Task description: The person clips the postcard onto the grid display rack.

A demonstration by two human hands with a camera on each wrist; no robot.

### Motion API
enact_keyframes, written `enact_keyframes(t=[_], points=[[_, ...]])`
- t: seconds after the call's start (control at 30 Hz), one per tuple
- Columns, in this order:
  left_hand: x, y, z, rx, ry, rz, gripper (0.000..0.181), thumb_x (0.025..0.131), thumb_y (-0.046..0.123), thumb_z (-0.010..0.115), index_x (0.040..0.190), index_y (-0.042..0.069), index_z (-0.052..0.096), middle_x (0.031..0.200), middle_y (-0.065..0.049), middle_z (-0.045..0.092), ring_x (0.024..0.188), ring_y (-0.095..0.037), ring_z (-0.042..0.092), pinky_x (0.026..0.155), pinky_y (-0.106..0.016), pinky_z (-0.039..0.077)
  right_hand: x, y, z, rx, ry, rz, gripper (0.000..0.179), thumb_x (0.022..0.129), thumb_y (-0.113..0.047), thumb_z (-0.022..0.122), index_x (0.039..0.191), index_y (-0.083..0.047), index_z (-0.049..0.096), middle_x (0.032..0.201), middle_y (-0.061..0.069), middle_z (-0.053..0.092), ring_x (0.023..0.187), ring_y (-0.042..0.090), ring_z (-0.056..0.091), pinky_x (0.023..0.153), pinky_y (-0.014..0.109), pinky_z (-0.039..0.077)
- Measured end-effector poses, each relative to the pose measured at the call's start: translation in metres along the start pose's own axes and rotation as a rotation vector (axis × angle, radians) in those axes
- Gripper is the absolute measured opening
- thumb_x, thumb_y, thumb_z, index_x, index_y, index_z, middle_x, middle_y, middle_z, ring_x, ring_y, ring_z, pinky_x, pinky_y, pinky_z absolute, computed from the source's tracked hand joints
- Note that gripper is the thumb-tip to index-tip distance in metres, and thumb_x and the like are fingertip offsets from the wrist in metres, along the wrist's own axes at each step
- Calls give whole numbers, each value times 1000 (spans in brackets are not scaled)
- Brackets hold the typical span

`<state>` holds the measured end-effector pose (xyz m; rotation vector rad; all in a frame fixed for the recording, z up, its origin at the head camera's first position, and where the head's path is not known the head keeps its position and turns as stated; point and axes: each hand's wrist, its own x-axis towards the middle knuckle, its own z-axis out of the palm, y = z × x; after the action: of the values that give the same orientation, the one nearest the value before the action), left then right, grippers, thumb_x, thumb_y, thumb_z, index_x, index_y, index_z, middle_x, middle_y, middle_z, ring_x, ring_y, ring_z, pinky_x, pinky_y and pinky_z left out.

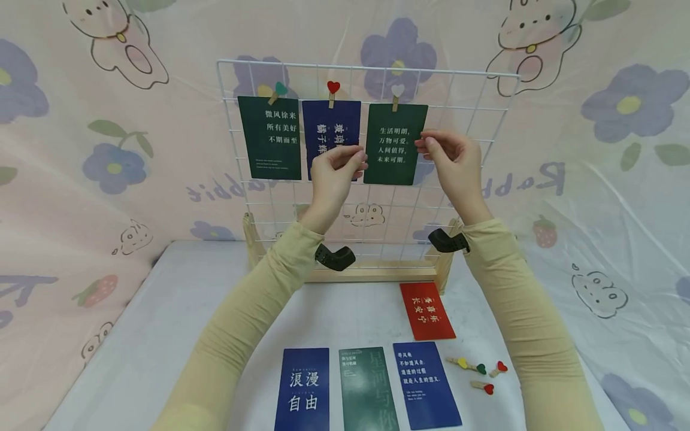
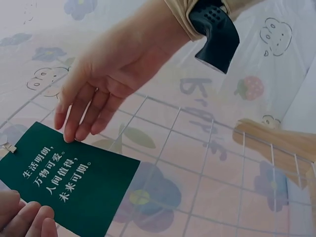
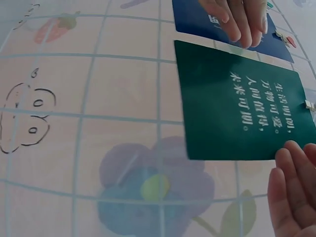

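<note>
A dark green card (image 1: 396,143) with white writing hangs on a white wire grid (image 1: 318,209), under a clothespin with a white heart (image 1: 398,91). My left hand (image 1: 335,176) is at its left edge, in front of a blue card (image 1: 331,114) and hiding part of it. My right hand (image 1: 455,161) has its fingertips right at the green card's right edge. Fairly straight fingers show on the right hand (image 2: 116,74) in the left wrist view, and on the left hand (image 3: 242,19) in the right wrist view.
Another green card (image 1: 272,155) hangs at the left. On the white table lie a red card (image 1: 427,311), two blue cards (image 1: 303,395) (image 1: 426,383), a paler green card (image 1: 366,383) and several heart clothespins (image 1: 482,388). Wooden feet (image 1: 372,275) support the grid.
</note>
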<state>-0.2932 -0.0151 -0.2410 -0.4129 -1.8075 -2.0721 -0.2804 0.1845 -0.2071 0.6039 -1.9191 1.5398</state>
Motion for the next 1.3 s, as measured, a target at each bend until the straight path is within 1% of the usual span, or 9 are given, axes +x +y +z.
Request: enact_keyframes(t=[0.1, 0.2, 0.33, 0.57, 0.63, 0.8, 1.03, 1.2, 1.3], points=[[-7, -3, -1, -18, -21, -21, 21, 92, 8, 63, 110, -3, 68, 99, -14, 70, 88, -24, 68, 80, -31, 55, -4, 6, -4, 24, -14, 18, 22, 96, -1, 54, 107, 16, 63, 95, 19, 69, 86, 22, 67, 78, 25, 54], [-15, -7, -2, -33, -45, -43, 22, 93, 8, 62, 112, -4, 67, 101, -14, 70, 90, -25, 68, 81, -31, 55, -9, 19, -8, 46, -34, 43, 24, 97, -3, 53, 109, 15, 62, 96, 19, 69, 87, 22, 66, 79, 25, 54], [-25, -17, -4, -33, -81, -65, 24, 93, 9, 62, 113, -5, 66, 102, -15, 70, 91, -24, 68, 80, -30, 55, -17, 38, -13, 73, -47, 60, 26, 97, -7, 54, 111, 13, 63, 97, 18, 69, 88, 22, 66, 81, 25, 54], [-43, -37, -6, -27, -123, -118, 24, 92, 10, 65, 111, -5, 66, 102, -14, 70, 91, -23, 68, 80, -30, 55, -38, 52, -22, 64, -85, 97, 24, 98, -11, 55, 110, 7, 65, 100, 16, 68, 90, 21, 66, 81, 25, 54], [-48, -45, -7, -22, -132, -144, 24, 92, 10, 66, 111, -5, 66, 103, -14, 69, 91, -23, 67, 80, -30, 55, -45, 50, -23, 51, -106, 115, 24, 98, -10, 54, 111, 7, 65, 102, 20, 67, 92, 23, 66, 82, 26, 54], [-61, -67, -11, -2, -156, -225, 27, 91, 12, 67, 113, -4, 66, 106, -14, 69, 93, -21, 67, 82, -32, 55, -64, 48, -27, 14, -151, 139, 25, 99, -4, 50, 113, 13, 61, 105, 27, 64, 92, 24, 66, 82, 27, 54], [-78, -94, -19, 15, -175, -316, 27, 91, 10, 67, 113, -5, 65, 106, -16, 68, 93, -23, 67, 82, -32, 55, -85, 77, -45, 4, -157, 171, 27, 100, -13, 51, 116, 5, 63, 107, 21, 66, 93, 20, 66, 83, 24, 53], [-89, -109, -22, 25, -179, -378, 25, 90, 11, 67, 112, -2, 66, 107, -15, 68, 94, -24, 67, 81, -32, 55, -101, 87, -53, -2, -169, 190, 28, 100, -15, 51, 118, 5, 62, 108, 20, 66, 95, 19, 65, 83, 22, 52], [-95, -118, -22, 22, -180, -424, 25, 90, 11, 68, 112, -2, 66, 105, -14, 69, 95, -25, 66, 82, -34, 55, -113, 92, -57, 8, -168, 220, 29, 100, -14, 51, 118, 6, 62, 107, 21, 66, 95, 18, 65, 82, 22, 53]])
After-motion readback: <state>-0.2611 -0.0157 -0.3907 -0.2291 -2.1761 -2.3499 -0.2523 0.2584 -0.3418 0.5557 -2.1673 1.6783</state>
